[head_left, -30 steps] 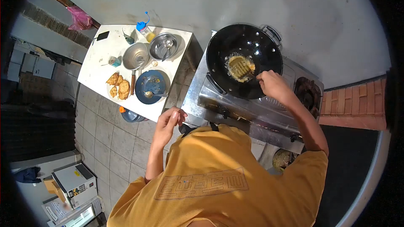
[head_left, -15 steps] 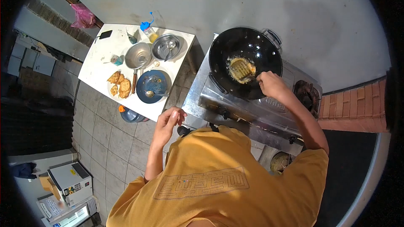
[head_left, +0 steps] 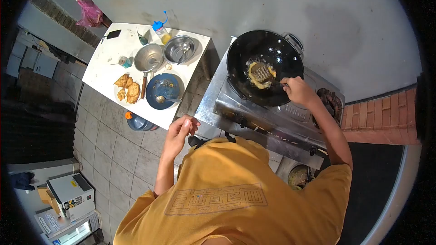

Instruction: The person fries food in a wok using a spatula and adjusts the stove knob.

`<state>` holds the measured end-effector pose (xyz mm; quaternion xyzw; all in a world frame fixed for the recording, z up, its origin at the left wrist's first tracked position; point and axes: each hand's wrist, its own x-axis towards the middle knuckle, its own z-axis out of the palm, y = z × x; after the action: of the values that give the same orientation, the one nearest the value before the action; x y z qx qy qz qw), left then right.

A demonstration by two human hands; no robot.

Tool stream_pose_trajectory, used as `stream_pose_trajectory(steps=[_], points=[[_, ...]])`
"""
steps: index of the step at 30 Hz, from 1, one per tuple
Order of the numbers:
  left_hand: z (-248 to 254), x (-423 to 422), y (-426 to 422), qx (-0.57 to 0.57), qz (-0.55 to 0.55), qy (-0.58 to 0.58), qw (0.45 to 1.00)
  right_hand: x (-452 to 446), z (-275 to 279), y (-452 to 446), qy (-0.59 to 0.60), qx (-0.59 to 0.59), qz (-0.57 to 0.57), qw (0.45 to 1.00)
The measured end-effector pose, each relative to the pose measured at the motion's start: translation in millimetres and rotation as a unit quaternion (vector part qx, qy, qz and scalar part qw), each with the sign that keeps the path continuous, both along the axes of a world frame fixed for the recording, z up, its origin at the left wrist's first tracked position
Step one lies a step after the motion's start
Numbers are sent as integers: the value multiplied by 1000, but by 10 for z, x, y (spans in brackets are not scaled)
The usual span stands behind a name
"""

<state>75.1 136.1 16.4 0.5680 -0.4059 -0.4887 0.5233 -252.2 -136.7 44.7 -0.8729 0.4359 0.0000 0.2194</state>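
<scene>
My right hand [head_left: 299,91] is closed around the handle of a slotted spatula [head_left: 262,71]. Its slotted head is over a golden piece of food [head_left: 259,84] frying in bubbling oil and hides part of it. Both are inside a black wok [head_left: 286,56] on the stove. My left hand [head_left: 178,134] hangs in the air in front of my body, near the table corner, its fingers loosely bent and apart from the thumb. Nothing shows in it.
The metal gas stove [head_left: 218,93] carries a second burner [head_left: 329,102] at right. On the white table [head_left: 106,66] are fried pieces [head_left: 132,93], a blue plate [head_left: 156,84], a saucepan [head_left: 147,56], a steel bowl [head_left: 175,50] and a blue-capped bottle [head_left: 160,31]. A water jug [head_left: 138,122] stands below.
The spatula head has tilted and shifted slightly on the food, uncovering more of its lower edge. My right hand moved a little to the right; my left hand stays nearly still.
</scene>
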Motion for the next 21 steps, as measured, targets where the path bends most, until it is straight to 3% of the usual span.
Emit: stream_pose_trajectory(steps=[16,19,21], points=[[-47,1,99,-3,21,32,999,-92,278,135,-6,-105,-49,993],[0,89,89,-23,8,35,999,-63,304,275,-16,-139,-76,987],[18,204,112,-35,-8,37,999,-6,334,392,38,-210,-127,969]])
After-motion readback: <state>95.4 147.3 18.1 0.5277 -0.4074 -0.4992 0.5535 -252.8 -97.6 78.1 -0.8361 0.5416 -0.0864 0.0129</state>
